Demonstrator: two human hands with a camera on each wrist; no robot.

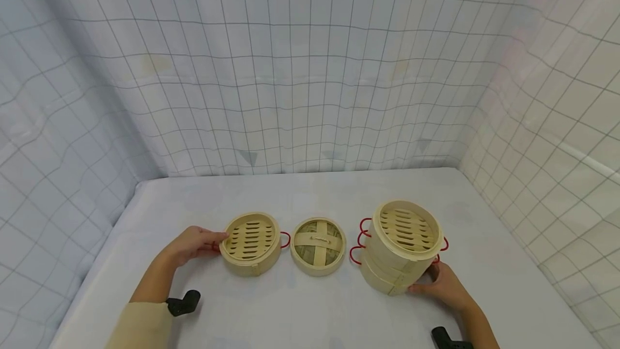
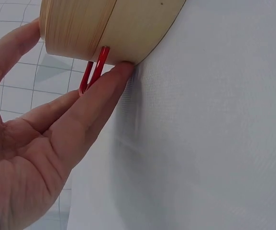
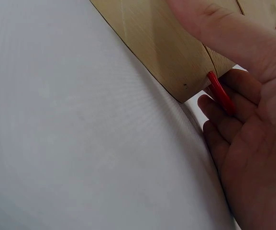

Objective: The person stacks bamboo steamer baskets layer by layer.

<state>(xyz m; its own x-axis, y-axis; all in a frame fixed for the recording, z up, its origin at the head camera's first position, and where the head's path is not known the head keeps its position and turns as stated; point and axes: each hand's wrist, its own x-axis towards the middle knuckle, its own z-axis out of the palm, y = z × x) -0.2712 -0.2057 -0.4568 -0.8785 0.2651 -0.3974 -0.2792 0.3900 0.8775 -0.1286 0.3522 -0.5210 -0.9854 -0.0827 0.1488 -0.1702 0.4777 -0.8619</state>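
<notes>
A steamer [image 1: 253,241] is pinched by fingers [image 2: 89,111] of the left hand [image 1: 196,244]; a stack [image 1: 394,265] is apparently gripped by the right hand [image 1: 444,287]; between them, a lid [image 1: 318,245] is seen.

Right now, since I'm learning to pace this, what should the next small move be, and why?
Probably lift the single bamboo steamer basket toward the steamer stack: the left grip holds its side, the right grip holds the stack low down, and the stack's slotted top is uncovered. The steamer lid lies between basket and stack.
</notes>
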